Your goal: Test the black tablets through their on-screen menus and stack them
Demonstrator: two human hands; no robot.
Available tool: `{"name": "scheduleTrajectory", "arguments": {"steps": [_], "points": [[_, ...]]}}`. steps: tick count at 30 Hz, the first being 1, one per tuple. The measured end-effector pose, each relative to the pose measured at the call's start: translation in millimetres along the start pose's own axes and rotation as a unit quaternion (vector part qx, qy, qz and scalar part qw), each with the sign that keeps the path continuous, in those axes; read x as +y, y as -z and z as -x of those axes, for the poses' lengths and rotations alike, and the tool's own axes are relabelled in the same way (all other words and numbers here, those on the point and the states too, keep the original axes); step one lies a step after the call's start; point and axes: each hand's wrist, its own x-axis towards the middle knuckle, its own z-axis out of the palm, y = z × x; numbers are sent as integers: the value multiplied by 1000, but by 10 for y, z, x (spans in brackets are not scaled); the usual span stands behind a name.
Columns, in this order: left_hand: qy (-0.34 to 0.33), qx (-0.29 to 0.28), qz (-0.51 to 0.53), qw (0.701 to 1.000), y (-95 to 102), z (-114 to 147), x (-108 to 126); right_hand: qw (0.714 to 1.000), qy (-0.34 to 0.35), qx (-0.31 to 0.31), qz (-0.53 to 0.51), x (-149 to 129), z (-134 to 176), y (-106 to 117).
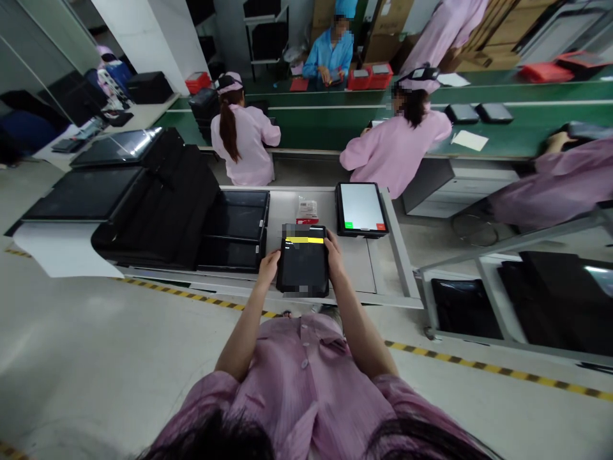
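A black tablet [303, 271] is held upright in front of my body, its dark screen showing a yellow bar near the top. My left hand [270, 267] grips its left edge, and my right hand [334, 253] is closed round the right edge; the fingers behind the tablet are hidden. Just beyond it, a small plastic packet [307, 208] with a red lower edge lies on the pale cart top [282, 203]. To the right of that rests another tablet [363, 206] with a lit white screen and green and red corner squares.
Black trays [238, 214] and tall black stacks [167, 198] fill the cart's left side. Co-workers in pink sit along a green bench [306, 124] ahead. A second cart [464, 306] with black trays stands at right. Yellow-black tape [479, 365] marks the floor.
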Motion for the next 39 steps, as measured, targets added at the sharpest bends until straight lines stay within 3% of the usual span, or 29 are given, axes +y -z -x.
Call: {"name": "scheduleTrajectory", "arguments": {"steps": [8,19,31,33,35,39], "points": [[-49,-19,-36,998,15,14,9,1000,18,-16,6,-65,197,12],[-69,-29,-77,994,20,12,47,999,18,-8,45,35,173,50],[-59,-24,-68,996,10,19,69,999,-23,-25,37,-137,53,85],[-58,-21,-65,996,8,13,63,998,16,-5,68,-216,58,118],[-57,-22,-62,996,5,8,59,985,98,5,144,-308,106,124],[-46,-19,-53,997,-2,10,62,926,240,-34,289,-475,235,33]]}}
